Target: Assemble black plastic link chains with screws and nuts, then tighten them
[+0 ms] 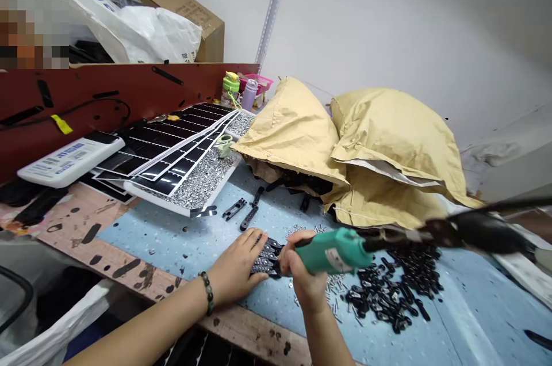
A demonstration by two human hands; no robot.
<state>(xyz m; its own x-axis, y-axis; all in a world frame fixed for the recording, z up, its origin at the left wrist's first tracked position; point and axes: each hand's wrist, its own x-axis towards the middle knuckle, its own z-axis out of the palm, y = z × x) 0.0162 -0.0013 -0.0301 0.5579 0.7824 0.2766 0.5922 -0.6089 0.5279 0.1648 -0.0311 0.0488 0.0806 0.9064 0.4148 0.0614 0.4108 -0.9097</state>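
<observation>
My right hand (304,274) is wrapped round a green electric screwdriver (330,252), held nearly level with its tip end toward the left; my fingers hide the tip. My left hand (235,262), with a beaded bracelet at the wrist, steadies a row of black plastic parts (267,256) on the blue mat, thumb on the near side and fingers on the far side. The screwdriver's front end is at the right edge of this row; whether it touches a screw is hidden. Small silver screws (334,291) lie scattered beneath and beside my right hand.
Small black pieces (383,291) are heaped at the right. Two loose black parts (252,208) lie beyond my left hand. Large tan paper sacks (388,147) stand at the back. Black-striped sheets (172,141), scissors (224,144) and a white box-like device (71,160) lie left.
</observation>
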